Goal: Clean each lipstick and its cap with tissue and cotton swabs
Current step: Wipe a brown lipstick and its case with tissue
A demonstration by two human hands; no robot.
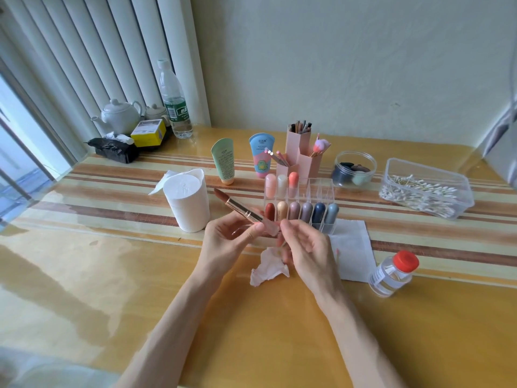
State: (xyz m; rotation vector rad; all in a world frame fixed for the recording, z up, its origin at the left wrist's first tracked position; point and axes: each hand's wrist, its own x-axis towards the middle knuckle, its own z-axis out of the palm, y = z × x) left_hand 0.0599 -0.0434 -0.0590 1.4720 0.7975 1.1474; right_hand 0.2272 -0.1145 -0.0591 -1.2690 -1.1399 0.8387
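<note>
An uncapped lipstick [240, 206] with a brown-red bullet and a rose-gold barrel points up and to the left. My left hand [229, 242] pinches its barrel near the pink base. My right hand [305, 247] pinches the base end with its fingertips. A crumpled, pink-stained tissue [268, 267] lies on the table under my hands. A flat white tissue [352, 247] lies to the right, with a used cotton swab [337, 254] at its left edge. Behind my hands, a clear organizer [319, 191] holds several capped lipsticks in two rows.
A white tissue roll [187, 200] stands at the left. A clear box of cotton swabs [425, 189] and a red-capped clear bottle [391, 273] sit at the right. Behind are two tubes, a pink brush holder [302, 155], a jar, a water bottle and a teapot.
</note>
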